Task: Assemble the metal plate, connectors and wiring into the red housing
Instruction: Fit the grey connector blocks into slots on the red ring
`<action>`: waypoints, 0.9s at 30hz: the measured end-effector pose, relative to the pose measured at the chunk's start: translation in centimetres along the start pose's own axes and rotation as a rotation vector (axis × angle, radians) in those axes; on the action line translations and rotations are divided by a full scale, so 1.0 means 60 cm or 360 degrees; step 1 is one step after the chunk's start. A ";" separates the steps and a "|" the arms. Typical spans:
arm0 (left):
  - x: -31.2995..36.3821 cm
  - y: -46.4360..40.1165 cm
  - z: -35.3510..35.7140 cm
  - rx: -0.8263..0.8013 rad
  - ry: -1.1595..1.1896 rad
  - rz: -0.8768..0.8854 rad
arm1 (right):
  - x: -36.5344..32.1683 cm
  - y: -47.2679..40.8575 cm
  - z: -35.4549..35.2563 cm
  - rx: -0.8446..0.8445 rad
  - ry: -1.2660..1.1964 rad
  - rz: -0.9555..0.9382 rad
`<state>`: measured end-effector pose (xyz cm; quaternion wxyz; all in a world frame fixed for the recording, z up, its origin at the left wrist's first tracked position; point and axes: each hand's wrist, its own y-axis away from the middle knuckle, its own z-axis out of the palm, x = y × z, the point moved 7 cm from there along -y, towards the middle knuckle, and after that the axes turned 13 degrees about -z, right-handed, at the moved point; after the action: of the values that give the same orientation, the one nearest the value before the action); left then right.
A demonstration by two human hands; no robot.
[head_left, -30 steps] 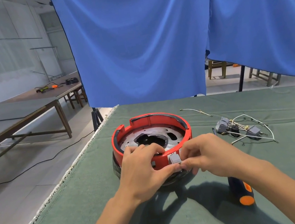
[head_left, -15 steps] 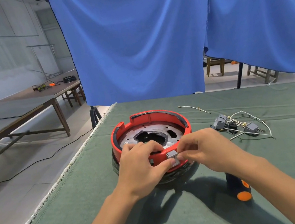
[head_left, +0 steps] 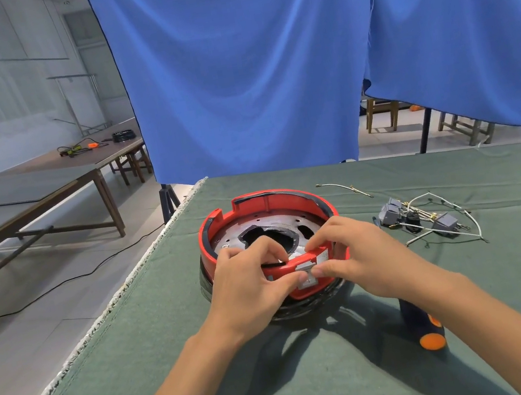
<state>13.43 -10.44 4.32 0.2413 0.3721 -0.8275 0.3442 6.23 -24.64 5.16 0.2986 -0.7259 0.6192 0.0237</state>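
The round red housing (head_left: 274,202) stands on the green cloth with a grey metal plate (head_left: 234,233) lying inside it. A small grey connector (head_left: 307,275) sits in the housing's near wall. My left hand (head_left: 250,286) grips that near rim, fingers curled over into the housing and thumb against the connector. My right hand (head_left: 356,257) pinches the connector from the right, its forefinger hooked over the rim. A bundle of grey connectors and pale wiring (head_left: 430,219) lies on the cloth to the right.
A screwdriver with a dark handle and orange end (head_left: 425,328) lies under my right forearm. One loose wire (head_left: 344,187) rests behind the housing. The table's left edge (head_left: 122,291) drops to the floor. Blue curtains (head_left: 262,57) hang behind.
My left fingers have curled further over the rim into the housing. My right forefinger has moved up onto the rim. The view has shifted slightly closer.
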 end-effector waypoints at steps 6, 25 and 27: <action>-0.002 -0.008 0.007 -0.0077 0.0012 -0.0075 | 0.004 -0.004 -0.002 0.0088 -0.0029 0.0016; 0.030 0.005 -0.007 0.0407 -0.0279 0.0332 | 0.021 0.007 0.007 0.0240 0.0129 0.0054; 0.043 0.009 0.012 0.0364 -0.0389 0.0407 | 0.022 0.006 0.005 0.0250 0.0030 0.0042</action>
<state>11.35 -11.88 5.36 0.0497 0.3279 -0.8467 0.4160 6.31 -25.67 4.26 0.3485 -0.6922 0.6314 -0.0278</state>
